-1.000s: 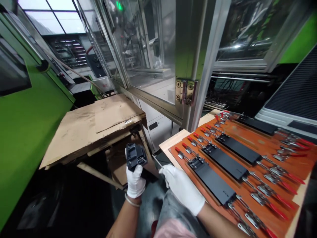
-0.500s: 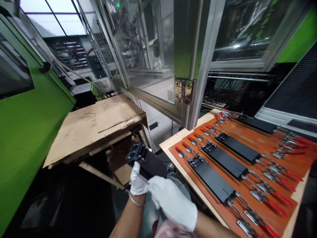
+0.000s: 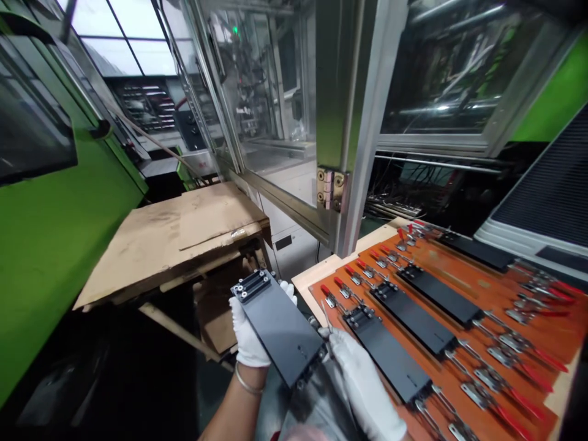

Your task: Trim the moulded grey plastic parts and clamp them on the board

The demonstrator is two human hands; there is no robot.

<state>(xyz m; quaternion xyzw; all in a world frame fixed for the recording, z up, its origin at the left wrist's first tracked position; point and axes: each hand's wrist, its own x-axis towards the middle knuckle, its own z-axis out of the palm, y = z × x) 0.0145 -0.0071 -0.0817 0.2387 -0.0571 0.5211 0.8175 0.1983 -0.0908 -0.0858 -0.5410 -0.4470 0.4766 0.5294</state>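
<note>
My left hand [image 3: 250, 334], in a white glove, is closed around a dark grey rectangular plastic part [image 3: 285, 327]. Its fingertips show past the part's far edge. The part's flat face is turned up towards me, with a ribbed end and small round fittings at the top. Beside the part's lower right end is my gloved right hand [image 3: 356, 367], its fingers pinched together. A thin, pale, pointed tool [image 3: 326, 313] sticks up from those fingers; its exact kind is unclear. Whether the right fingertips touch the part cannot be made out.
To the right, an orange fixture board [image 3: 395, 384] bears several similar dark parts [image 3: 390, 352] held by red-handled toggle clamps [image 3: 484, 398]. A cardboard-topped table [image 3: 151, 239] stands left. A hinged, metal-framed machine door [image 3: 340, 239] juts out ahead. Green machine panels [image 3: 41, 239] flank the left.
The part has turned from end-on to flat face up in my left hand. My right hand has moved away from the left, rightward to the part's lower end, and the thin tool now shows.
</note>
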